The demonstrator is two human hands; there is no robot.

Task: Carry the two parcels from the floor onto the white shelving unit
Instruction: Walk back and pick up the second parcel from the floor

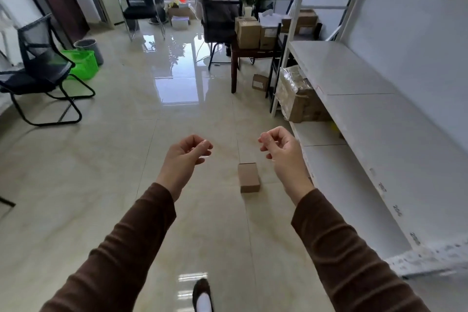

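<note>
Glossy beige floor tiles (121, 185) stretched away toward a bright window, smooth enough to mirror the light in long white patches. One small parcel (249, 177), a plain brown cardboard box with crisp square edges, lay flat on the tiles just beside the foot of the white shelving unit (354, 99), not touching it; only this one loose parcel could be picked out on the open floor. The unit's boards were broad, matte white slabs, the middle level bare along its length, its front edge running diagonally down the right side. Both arms in ribbed brown sleeves reached forward above the floor. The left hand (186, 153) and right hand (281, 145) hung loosely curled, fingers half bent toward the palms, gripping nothing, with the parcel lower between them, nearer the right one. Wide clear floor lay to the left, bounded by a black mesh chair (41, 68) on a bent tube frame.
</note>
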